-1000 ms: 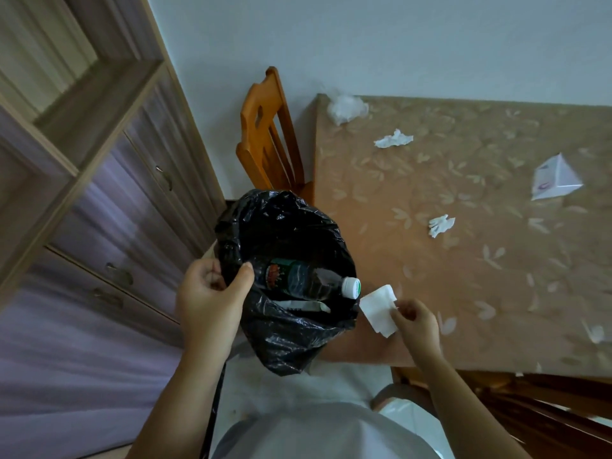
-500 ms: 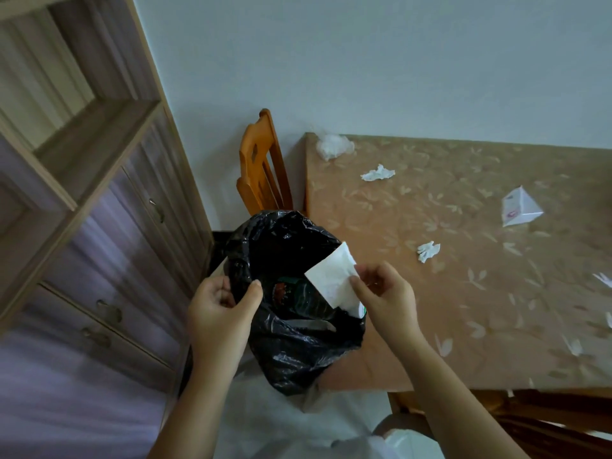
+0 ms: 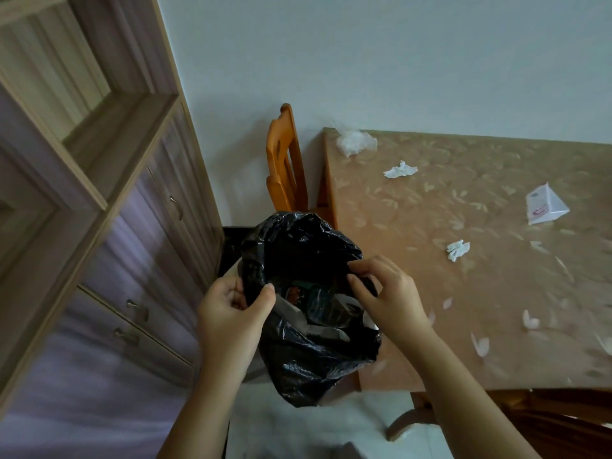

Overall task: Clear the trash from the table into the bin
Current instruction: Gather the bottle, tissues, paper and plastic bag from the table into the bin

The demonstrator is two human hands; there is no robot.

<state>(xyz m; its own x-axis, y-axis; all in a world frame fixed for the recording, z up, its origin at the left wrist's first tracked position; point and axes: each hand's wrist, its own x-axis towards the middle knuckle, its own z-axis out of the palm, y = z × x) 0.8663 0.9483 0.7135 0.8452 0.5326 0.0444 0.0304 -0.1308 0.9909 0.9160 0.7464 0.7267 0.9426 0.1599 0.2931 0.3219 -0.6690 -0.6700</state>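
Observation:
A black bin bag [image 3: 308, 359] hangs open at the table's near left corner. My left hand [image 3: 231, 313] pinches its left rim. My right hand [image 3: 387, 293] grips the right rim, fingers curled over the plastic. Inside the bag lie a plastic bottle [image 3: 318, 299] and white paper [image 3: 298, 316]. On the table [image 3: 430, 293] remain a crumpled tissue [image 3: 400, 169], a smaller tissue [image 3: 457, 249], a clear plastic wad [image 3: 356, 143] at the far left corner and a white pyramid carton [image 3: 544, 205].
An orange wooden chair [image 3: 284, 164] stands against the wall beside the table. A wooden cabinet [image 3: 99, 193] with drawers fills the left side. Small white scraps [image 3: 530, 321] lie near the table's right front. Another chair [image 3: 546, 425] sits under the table's near edge.
My right hand carried the white paper from the table edge over the bag, let it go inside, and now grips the bag's right rim. My left hand kept its hold.

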